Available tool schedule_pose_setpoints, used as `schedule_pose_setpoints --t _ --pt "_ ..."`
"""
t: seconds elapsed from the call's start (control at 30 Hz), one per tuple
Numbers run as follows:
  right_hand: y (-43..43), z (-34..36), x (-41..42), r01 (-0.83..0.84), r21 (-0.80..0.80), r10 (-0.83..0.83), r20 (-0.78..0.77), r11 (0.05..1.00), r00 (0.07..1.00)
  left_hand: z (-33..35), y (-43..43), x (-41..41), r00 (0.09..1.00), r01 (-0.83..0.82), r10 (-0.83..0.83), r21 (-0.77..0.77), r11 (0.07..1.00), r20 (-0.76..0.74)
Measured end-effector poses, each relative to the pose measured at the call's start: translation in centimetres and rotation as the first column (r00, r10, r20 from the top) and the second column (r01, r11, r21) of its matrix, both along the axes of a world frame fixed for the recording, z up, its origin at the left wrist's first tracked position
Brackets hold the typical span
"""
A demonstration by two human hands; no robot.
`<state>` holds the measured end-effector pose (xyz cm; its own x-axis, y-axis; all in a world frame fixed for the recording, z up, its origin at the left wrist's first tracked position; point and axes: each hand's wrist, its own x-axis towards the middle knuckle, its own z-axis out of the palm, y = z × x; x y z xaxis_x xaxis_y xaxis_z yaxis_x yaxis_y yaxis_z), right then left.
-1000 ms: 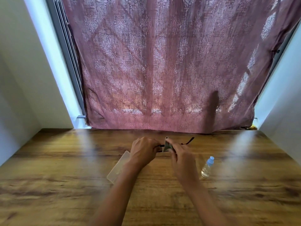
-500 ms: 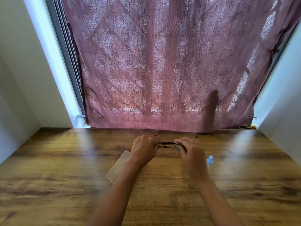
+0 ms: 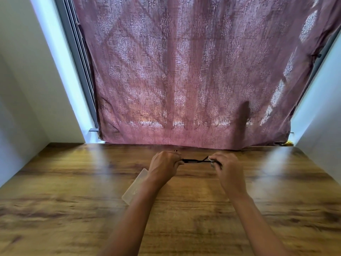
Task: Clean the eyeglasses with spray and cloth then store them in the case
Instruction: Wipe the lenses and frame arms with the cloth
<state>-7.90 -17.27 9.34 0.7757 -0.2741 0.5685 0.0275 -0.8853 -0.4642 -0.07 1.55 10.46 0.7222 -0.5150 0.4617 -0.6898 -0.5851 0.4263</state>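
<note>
A pale wall (image 3: 27, 89) stands at the far left, and beside it a grey window frame (image 3: 77, 61) slants upward. A dusky pink curtain (image 3: 184, 71) with a woven floral pattern hangs across the middle and reaches down to the back edge of the table (image 3: 55, 200), a brown wood-grain top that fills the lower half of the view.

Left of centre a frosted, translucent case (image 3: 134, 187) lies flat on the table, set at a slant; the left forearm crosses above it and hides part of it. Whether its lid is closed cannot be told.

The left hand (image 3: 163, 166) is raised above the table near the back edge, back of the hand toward the camera, its fingers curled round the left end of the glasses (image 3: 195, 160). The glasses have a thin dark frame and are seen almost edge-on, stretched level between the two hands and clear of the table. The lenses cannot be made out.

The right hand (image 3: 229, 170) holds the other end. Its fingers are pressed together and pinch a small pale cloth (image 3: 211, 160) against the right end of the frame; only a scrap of cloth shows past the fingertips. Both bare forearms come up from the bottom edge.

At the far right another pale wall (image 3: 323, 126) closes the alcove.
</note>
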Motion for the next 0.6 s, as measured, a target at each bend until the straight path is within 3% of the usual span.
schedule_pose_setpoints --t 0.33,0.6 --pt "3.9 -0.9 0.7 -0.118 0.021 0.117 0.012 0.993 0.993 -0.6 -0.8 0.0 1.0 -0.004 0.006 0.048 0.999 -0.027" --pt "1.5 -0.8 0.9 -0.012 0.036 0.011 0.035 0.999 0.999 -0.5 -0.6 0.5 0.998 -0.058 0.058 0.02 0.998 -0.002"
